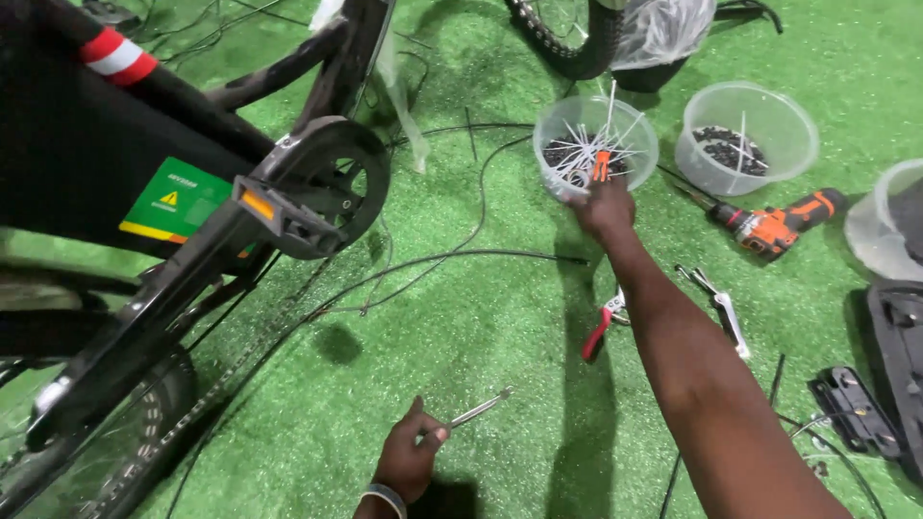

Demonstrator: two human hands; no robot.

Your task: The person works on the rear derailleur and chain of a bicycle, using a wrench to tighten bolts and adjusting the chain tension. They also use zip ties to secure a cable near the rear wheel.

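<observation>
My right hand (606, 205) reaches far forward to a clear plastic bowl (639, 133) that holds white cable ties and dark small parts; its fingers touch the bowl's near rim beside an orange-handled tool (600, 165) standing in it. My left hand (409, 459) stays low at the bottom, shut on a slim metal tool (479, 407) that points up and to the right. A black bicycle (192, 231) with a pedal, crank and chainring fills the left side.
A second clear bowl (784, 120) with dark parts, an orange cordless drill (779, 227), red-handled cutters (600, 327), a metal wrench (723, 308), a black case (899, 356) and loose black cables (461, 252) lie on the green turf. A tyre (567, 38) stands at the top.
</observation>
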